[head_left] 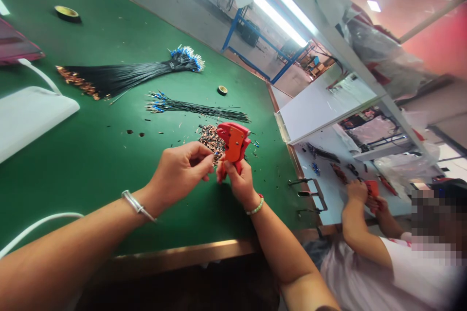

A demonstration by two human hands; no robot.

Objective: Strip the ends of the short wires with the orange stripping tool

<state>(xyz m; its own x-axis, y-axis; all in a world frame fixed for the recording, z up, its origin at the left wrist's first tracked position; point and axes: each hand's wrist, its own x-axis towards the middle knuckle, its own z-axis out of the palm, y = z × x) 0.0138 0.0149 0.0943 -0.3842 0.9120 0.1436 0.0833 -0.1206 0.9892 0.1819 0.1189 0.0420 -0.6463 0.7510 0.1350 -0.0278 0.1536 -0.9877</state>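
Note:
My right hand (239, 180) is wrapped round the handles of an orange and red wire stripper (235, 142), its head pointing up and away from me. Just left of the tool, my left hand (185, 167) is closed in a pinch; what its fingertips hold, if anything, is too small to make out. Behind the stripper lies a pile of copper and black wire scraps (211, 138). Beyond that is a thin bundle of black wires (204, 108) with blue-and-metal ends at the left. Farther back rests a thicker black wire bundle (134, 75), copper-coloured at its left end and blue-tipped at its right.
Two tape rolls (67, 13) (222, 90) lie on the green table (109, 175). A white device (32, 116) with a cable is at left. A metal clamp-like bracket (310, 194) sits at the right edge. At right, a co-worker's hands (359, 192) hold a similar red tool.

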